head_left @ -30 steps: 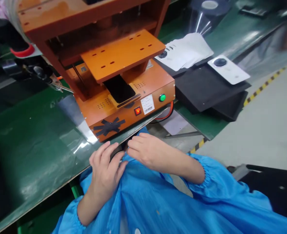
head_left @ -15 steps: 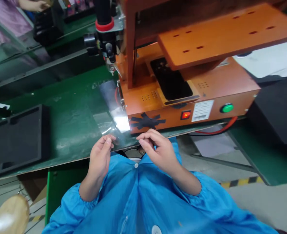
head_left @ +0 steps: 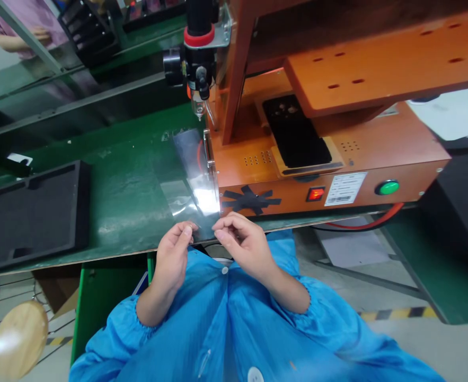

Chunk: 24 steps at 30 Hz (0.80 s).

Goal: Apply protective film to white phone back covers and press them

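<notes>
- Green, glossy worktop spreads before you, its near edge under your fingertips.
- On it, just left of the press, lies a clear, shiny plastic film, just beyond your hands.
- Your left hand has thumb and forefinger together; your right hand is curled narrow beside it. Whether either grips the film, I cannot tell.
- Beyond your right hand stands an orange metal press, bearing a black, rounded, flat slab.
- Far left lies a black rectangular tray.

Blk tray is on tabletop to your L, round wood stool below; yel/blk floor tape R, pink-clad co-worker far L.
</notes>
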Motion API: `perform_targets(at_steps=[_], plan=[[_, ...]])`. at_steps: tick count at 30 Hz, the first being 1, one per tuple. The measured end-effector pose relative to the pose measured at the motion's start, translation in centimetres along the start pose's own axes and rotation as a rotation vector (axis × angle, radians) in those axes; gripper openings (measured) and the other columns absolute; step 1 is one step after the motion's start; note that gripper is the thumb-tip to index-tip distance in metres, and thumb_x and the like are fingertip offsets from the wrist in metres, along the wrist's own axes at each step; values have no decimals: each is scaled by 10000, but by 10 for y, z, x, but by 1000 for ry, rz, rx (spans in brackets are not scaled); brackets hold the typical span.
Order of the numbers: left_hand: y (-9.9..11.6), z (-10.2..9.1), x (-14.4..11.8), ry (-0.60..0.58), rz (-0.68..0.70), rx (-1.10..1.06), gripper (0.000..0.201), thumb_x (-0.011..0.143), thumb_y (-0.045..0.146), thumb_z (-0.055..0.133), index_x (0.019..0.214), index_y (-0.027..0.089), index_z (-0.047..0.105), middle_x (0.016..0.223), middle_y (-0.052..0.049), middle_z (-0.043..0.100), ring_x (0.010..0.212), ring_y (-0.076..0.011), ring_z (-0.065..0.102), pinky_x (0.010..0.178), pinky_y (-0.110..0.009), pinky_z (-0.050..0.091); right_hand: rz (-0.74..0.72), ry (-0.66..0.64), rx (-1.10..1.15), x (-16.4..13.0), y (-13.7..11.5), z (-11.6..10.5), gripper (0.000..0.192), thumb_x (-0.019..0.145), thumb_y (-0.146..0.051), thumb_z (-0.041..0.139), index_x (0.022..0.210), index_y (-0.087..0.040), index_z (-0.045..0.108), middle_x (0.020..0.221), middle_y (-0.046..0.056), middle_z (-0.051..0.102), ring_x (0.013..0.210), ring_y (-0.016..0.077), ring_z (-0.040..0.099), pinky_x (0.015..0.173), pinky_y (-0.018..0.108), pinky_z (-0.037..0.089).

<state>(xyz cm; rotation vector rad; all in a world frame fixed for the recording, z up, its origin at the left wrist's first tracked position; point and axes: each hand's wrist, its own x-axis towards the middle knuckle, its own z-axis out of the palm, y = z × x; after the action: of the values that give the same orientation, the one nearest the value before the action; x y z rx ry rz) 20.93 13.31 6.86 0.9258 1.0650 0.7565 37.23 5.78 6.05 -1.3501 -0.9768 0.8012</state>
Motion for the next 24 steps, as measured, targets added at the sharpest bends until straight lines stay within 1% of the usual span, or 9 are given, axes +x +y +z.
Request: perform_targets(at_steps=[3, 6, 8, 10, 12, 15, 17, 20, 24], plan=[[-4, 1, -1, 0, 18, 6, 448, 733, 598, 927, 864, 196, 779, 957, -46, 686, 874, -159, 545, 821, -266, 449, -64, 31, -39, -1, 2, 2, 139, 967, -257, 680, 842, -203, 704, 729, -26, 567, 588, 103, 497, 547, 230, 424], [-12, 1, -5, 23, 54, 29, 465, 753, 627, 904, 864, 196, 769, 926, -42, 689, 860, -164, 567, 845, -284, 469, -173, 30, -131, -4, 5, 1, 154, 1011, -215, 631, 863, -208, 672, 765, -16, 595, 608, 109, 550, 544, 223, 450], [-19, -3, -7, 12, 103, 74, 452, 799, 633, 866, 868, 198, 762, 918, -49, 689, 885, -180, 603, 873, -307, 491, -296, 57, -257, -5, 11, -2, 144, 1037, -180, 604, 908, -211, 660, 815, 0, 634, 653, 117, 604, 570, 222, 479], [-26, -11, -5, -9, 187, 164, 422, 859, 608, 820, 994, 211, 778, 1019, -75, 699, 971, -208, 644, 896, -330, 510, -480, 107, -411, -3, 21, -5, 107, 1041, -150, 616, 963, -209, 658, 852, 15, 669, 717, 132, 648, 644, 231, 519], [-29, -25, 1, 42, 314, 280, 444, 913, 553, 776, 1229, 242, 743, 1207, -107, 682, 1078, -230, 658, 903, -343, 525, -684, 137, -520, 3, 32, -7, 79, 1034, -134, 642, 991, -198, 655, 852, 27, 692, 743, 145, 664, 708, 247, 543], [-27, -58, 12, 230, 526, 499, 526, 986, 456, 689, 1472, 287, 581, 1387, -129, 614, 1178, -238, 652, 928, -362, 542, -885, 90, -573, 13, 44, -4, 87, 1050, -136, 624, 981, -186, 645, 812, 33, 706, 701, 148, 667, 702, 256, 555], [-24, -84, 19, 344, 632, 706, 511, 1020, 401, 632, 1507, 287, 525, 1407, -132, 601, 1217, -242, 647, 986, -392, 545, -938, 50, -582, 16, 48, 3, 109, 1067, -148, 597, 974, -184, 640, 784, 29, 708, 667, 143, 669, 674, 252, 557], [-21, -118, 29, 462, 726, 1029, 470, 1030, 355, 600, 1484, 261, 522, 1384, -144, 605, 1301, -281, 618, 1103, -479, 520, -962, 40, -565, 17, 51, 14, 134, 1090, -168, 560, 974, -186, 625, 764, 25, 703, 644, 138, 678, 642, 241, 559], [-11, -147, 42, 475, 758, 1168, 451, 1012, 339, 614, 1447, 242, 542, 1355, -158, 616, 1301, -309, 626, 1116, -535, 525, -933, 42, -536, 17, 54, 20, 176, 1117, -188, 501, 972, -186, 600, 747, 21, 687, 620, 120, 689, 599, 208, 550]])
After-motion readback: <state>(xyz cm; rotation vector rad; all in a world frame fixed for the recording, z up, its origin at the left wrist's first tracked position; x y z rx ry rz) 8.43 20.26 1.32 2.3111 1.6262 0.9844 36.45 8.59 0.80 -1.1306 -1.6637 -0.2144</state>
